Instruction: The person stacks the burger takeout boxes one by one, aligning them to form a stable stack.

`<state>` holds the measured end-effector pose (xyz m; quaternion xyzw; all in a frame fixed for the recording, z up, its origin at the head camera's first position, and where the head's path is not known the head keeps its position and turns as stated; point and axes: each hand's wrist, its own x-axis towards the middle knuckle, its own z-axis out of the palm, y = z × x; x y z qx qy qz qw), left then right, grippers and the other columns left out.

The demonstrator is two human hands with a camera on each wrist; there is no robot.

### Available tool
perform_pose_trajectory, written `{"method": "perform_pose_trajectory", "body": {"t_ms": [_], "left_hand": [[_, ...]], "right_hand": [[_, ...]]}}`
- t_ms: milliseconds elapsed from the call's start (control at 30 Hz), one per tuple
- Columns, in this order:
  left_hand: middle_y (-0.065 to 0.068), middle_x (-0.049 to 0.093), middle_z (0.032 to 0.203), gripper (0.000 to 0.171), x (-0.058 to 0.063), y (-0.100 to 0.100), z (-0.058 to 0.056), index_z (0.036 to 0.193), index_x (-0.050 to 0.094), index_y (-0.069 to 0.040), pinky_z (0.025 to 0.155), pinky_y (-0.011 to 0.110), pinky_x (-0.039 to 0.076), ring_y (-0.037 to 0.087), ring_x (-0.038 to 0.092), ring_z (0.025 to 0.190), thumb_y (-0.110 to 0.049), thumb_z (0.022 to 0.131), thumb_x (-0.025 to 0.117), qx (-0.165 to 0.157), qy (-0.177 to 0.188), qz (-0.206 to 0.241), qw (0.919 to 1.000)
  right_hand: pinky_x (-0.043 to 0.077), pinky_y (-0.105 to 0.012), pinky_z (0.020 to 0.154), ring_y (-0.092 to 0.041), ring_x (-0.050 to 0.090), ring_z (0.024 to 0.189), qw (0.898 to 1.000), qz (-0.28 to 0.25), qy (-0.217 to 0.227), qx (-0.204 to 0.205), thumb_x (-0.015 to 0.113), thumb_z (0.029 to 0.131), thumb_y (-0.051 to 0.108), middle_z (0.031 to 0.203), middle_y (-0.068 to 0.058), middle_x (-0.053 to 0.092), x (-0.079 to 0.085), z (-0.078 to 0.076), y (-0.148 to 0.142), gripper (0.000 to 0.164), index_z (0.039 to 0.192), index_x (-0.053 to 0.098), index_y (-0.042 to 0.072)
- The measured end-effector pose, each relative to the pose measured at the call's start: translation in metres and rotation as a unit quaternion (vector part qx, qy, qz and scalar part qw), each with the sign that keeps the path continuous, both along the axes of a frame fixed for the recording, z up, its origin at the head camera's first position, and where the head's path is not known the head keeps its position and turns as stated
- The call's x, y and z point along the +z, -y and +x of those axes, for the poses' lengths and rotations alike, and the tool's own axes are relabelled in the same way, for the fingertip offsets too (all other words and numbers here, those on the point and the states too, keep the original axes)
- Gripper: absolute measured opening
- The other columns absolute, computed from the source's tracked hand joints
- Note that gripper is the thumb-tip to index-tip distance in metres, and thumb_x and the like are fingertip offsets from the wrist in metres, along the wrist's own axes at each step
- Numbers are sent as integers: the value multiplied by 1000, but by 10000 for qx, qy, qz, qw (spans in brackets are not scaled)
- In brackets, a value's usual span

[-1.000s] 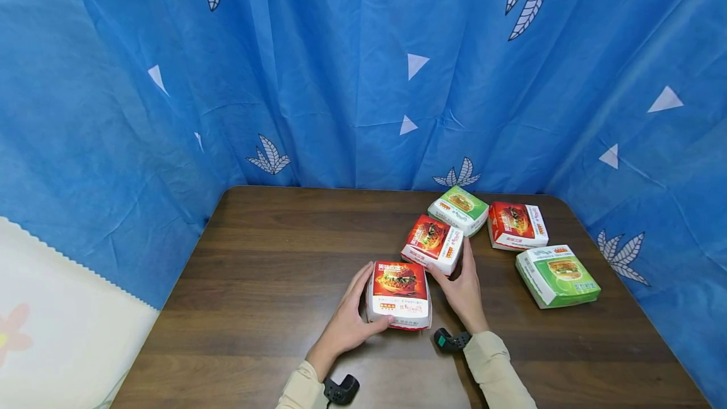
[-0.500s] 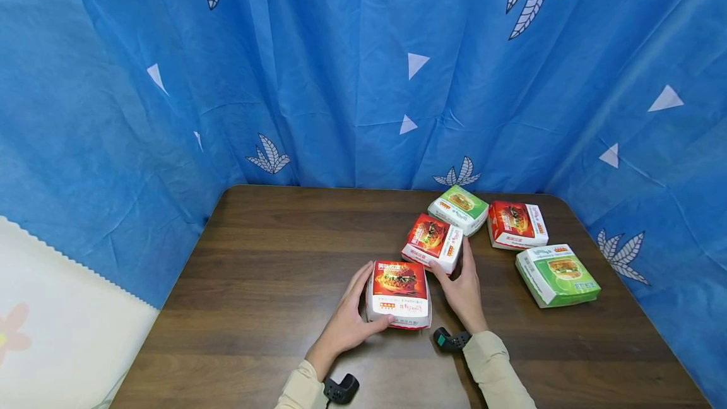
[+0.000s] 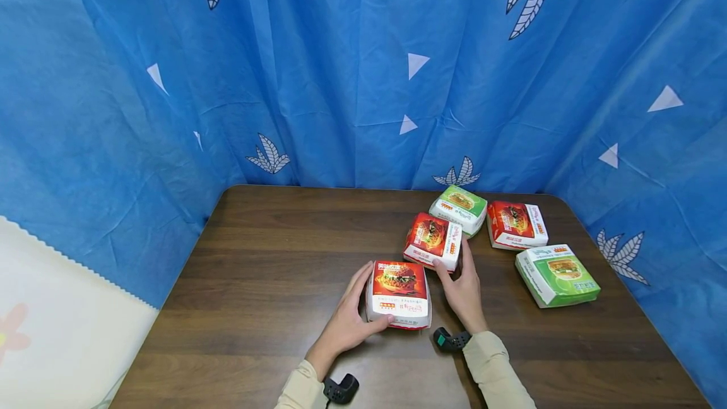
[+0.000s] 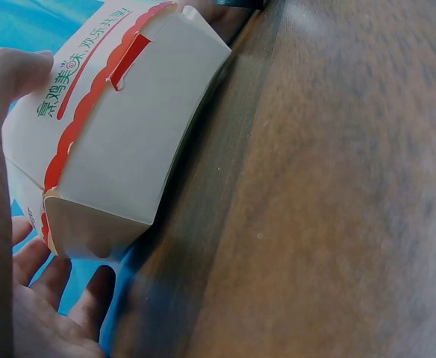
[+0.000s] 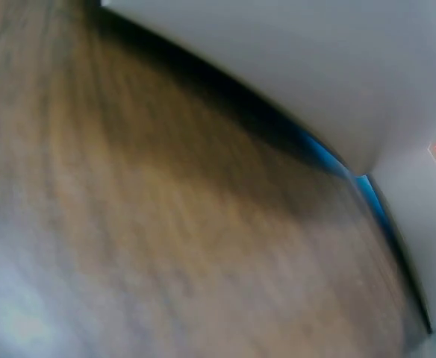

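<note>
My left hand [image 3: 348,324] grips the nearer red-and-white burger box [image 3: 399,289], its thumb on the front and its fingers along the left side. In the left wrist view the thumb lies on the printed face of that burger box [image 4: 128,134], with the fingers round its end. Just behind and to the right sits a second red-and-white burger box [image 3: 433,240]. My right hand [image 3: 464,292] holds it by its front and right side. Pale box walls [image 5: 300,60] fill the top and right of the right wrist view, where no fingers show.
A green-and-white burger box [image 3: 460,207] stands close behind the second red one. Farther right are another red burger box [image 3: 518,226] and a larger green one [image 3: 559,275]. All rest on a dark wooden table [image 3: 272,283]. Blue curtains [image 3: 341,81] hang along its back and sides.
The burger box in my right hand has turned slightly and shifted a little right and back. The green box behind it moved very slightly. My left hand and its box stayed put.
</note>
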<state>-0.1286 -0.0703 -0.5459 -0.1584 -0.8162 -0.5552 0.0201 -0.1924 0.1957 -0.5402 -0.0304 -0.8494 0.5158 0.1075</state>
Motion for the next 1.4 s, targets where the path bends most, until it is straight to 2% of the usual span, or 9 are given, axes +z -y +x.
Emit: {"method": "perform_pose_trajectory", "body": {"t_ms": [167, 600, 867, 1133, 1400], "left_hand": [[-7, 25, 169, 105, 1, 0, 0, 164, 28, -26, 122, 57, 29, 20, 27, 155, -47, 79, 86, 9, -58, -31, 10000], [-1, 25, 170, 105, 1, 1, 0, 164, 28, -26, 122, 58, 28, 22, 26, 155, -45, 79, 87, -13, -34, 30, 10000], [-3, 26, 169, 104, 0, 0, 1, 163, 29, -28, 122, 58, 29, 22, 28, 154, -46, 79, 87, 19, -30, -17, 10000], [0, 26, 170, 104, 2, 0, 2, 163, 28, -29, 122, 58, 28, 22, 28, 154, -45, 79, 87, -5, -22, 35, 10000], [4, 28, 169, 106, 1, 1, 1, 163, 29, -22, 123, 56, 29, 23, 29, 154, -42, 78, 88, -29, -135, 39, 9999]], "right_hand": [[30, -53, 123, -31, 27, 155, 9999, 8, -1, -149, 67, 100, 41, 171, -11, 20, -1, -1, 0, 89, 167, 13, 14], [24, -59, 124, -34, 22, 156, 9998, -9, 187, -64, 77, 89, 53, 172, -12, 15, 1, -5, 1, 111, 167, 6, 18], [23, -63, 123, -33, 28, 151, 9998, 140, -100, 88, 83, 85, 48, 169, -11, 23, 0, -14, -2, 111, 167, 10, 24], [21, -62, 124, -32, 19, 157, 9988, 366, -207, 241, 85, 85, 44, 173, -6, 13, -1, -17, -3, 109, 166, 15, 26], [22, -60, 125, -31, 21, 157, 9990, 356, -181, 191, 83, 87, 42, 172, -6, 18, 0, -16, -2, 100, 165, 22, 23]]}}
